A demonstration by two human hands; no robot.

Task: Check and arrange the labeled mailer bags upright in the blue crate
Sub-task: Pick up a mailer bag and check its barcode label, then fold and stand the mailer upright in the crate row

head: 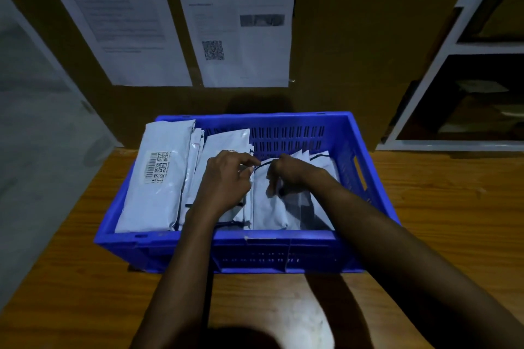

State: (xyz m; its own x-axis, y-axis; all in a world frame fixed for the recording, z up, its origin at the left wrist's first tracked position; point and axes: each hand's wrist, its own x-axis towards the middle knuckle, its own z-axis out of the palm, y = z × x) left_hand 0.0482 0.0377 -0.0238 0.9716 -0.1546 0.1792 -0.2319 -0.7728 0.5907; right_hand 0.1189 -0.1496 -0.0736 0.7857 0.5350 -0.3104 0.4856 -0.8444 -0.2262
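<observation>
On the wooden counter (pixel 439 207) stands the blue crate (pixel 175 246), and both forearms reach over its near wall. The left hand (pixel 226 178) and the right hand (pixel 292 173) meet at the middle of the row, with the middle mailer bag (pixel 266 210) standing on edge directly between them. Its long axis runs from the near wall toward the far one, its faces turned left and right. The left fingers (pixel 249 163) are curled and pinch its dark-edged top rim. The right fingers are curled down over the same rim from the other side, so both hands appear to grip it, about equally near.

Left of the hands more bags lean together, the outermost, the labeled bag (pixel 153 193), tilted with its barcode label (pixel 158 167) showing. To the right a few bags (pixel 323 161) stand looser, with free room there. My guess is that the bag must be squared upright and pressed toward the left stack. Beyond is the crate's slotted far wall (pixel 286 136).
</observation>
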